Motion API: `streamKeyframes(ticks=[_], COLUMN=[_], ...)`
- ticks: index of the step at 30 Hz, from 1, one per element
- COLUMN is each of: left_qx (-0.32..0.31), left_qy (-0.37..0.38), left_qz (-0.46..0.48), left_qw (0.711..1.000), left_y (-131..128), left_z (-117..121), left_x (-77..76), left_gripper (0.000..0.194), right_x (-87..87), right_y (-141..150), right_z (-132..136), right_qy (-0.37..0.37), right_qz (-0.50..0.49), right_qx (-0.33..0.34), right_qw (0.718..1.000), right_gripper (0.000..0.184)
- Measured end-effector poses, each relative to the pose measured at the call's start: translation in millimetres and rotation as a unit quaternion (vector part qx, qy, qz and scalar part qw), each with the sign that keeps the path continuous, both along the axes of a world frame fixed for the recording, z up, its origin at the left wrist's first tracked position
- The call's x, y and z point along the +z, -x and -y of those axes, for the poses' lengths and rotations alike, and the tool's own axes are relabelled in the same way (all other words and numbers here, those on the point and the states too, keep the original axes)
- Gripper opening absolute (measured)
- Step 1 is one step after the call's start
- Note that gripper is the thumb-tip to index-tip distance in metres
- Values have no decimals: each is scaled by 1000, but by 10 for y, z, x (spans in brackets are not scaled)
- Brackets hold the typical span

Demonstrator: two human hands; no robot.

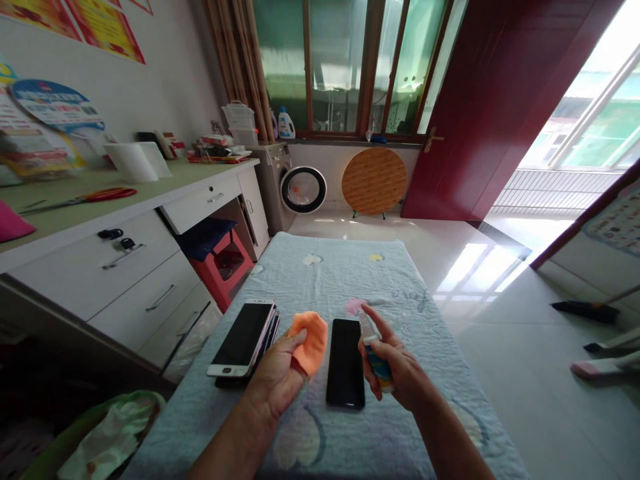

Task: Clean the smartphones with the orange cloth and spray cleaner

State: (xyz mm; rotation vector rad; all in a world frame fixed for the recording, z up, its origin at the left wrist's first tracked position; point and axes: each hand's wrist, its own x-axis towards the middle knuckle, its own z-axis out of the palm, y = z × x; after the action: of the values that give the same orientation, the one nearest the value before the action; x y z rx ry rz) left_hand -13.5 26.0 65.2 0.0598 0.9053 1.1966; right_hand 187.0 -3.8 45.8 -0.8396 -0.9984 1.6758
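Observation:
Between my hands, a black smartphone lies on the light blue quilted cloth, its dark glossy face up. My left hand grips an orange cloth, thumb pressed on top, just left of that phone. In my right hand is a small spray bottle with a clear cap area and a blue and yellow label. The index finger rests at its nozzle, above the phone's right edge. A stack of phones, a white one on top, lies left of my left hand.
A long desk with drawers runs along the left, holding scissors and a paper roll. A red stool is tucked under it. At front left stands a green waste bin. A washing machine door hangs ajar behind.

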Motion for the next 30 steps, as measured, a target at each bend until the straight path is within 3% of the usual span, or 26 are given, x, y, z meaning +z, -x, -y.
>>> streamKeyframes(ticks=[4, 10, 18, 30], left_qx=[-28, -59, -52, -49], left_qy=[13, -4, -17, -34], left_qz=[75, 104, 94, 64], left_qw=[997, 993, 994, 996], left_y=[-10, -29, -34, -23], left_z=[24, 60, 62, 124], left_x=[29, 47, 20, 62], left_gripper=[18, 30, 32, 35], right_x=[-29, -62, -84, -64], right_y=[118, 333, 397, 375], right_z=[57, 93, 139, 115], right_qy=[-32, -170, -263, -268], right_qz=[150, 340, 410, 415], right_qx=[19, -39, -61, -33], right_qw=[988, 924, 871, 869], right_gripper=[67, 53, 59, 58])
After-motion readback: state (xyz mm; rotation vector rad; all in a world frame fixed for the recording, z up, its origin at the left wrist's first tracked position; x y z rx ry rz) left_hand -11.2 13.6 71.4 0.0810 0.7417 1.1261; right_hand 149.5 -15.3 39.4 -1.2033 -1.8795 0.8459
